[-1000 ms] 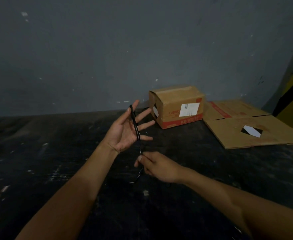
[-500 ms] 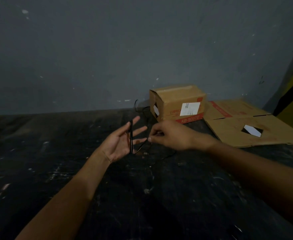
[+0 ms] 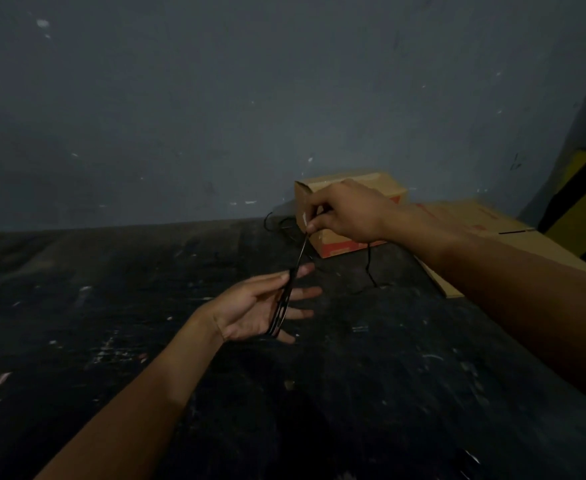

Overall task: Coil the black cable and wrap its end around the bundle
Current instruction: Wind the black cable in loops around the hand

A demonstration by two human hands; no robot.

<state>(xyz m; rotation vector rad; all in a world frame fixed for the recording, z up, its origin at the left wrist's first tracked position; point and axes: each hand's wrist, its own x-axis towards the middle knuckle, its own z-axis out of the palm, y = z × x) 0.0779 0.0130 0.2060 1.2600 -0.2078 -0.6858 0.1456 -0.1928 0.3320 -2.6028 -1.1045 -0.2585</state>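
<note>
The black cable (image 3: 282, 303) is wound in several loops across the palm of the left hand (image 3: 253, 311), near the centre of the view. This hand is spread wide, palm up, with the fingers pointing toward 3 o'clock, and the loops lie over them. From the top of the loops one strand goes up toward 1 o'clock to the right hand (image 3: 345, 213), which pinches it between thumb and fingertips, narrowly closed. The strand between the two hands looks straight. Behind the right hand the loose rest of the cable hangs down and lies on the dark, scratched worktop (image 3: 146, 341). At 1 o'clock from the loops a small cardboard box (image 3: 336, 245) stands against the grey wall (image 3: 215, 116). At 3 o'clock from the box lies a flattened cardboard sheet (image 3: 527, 237).
</note>
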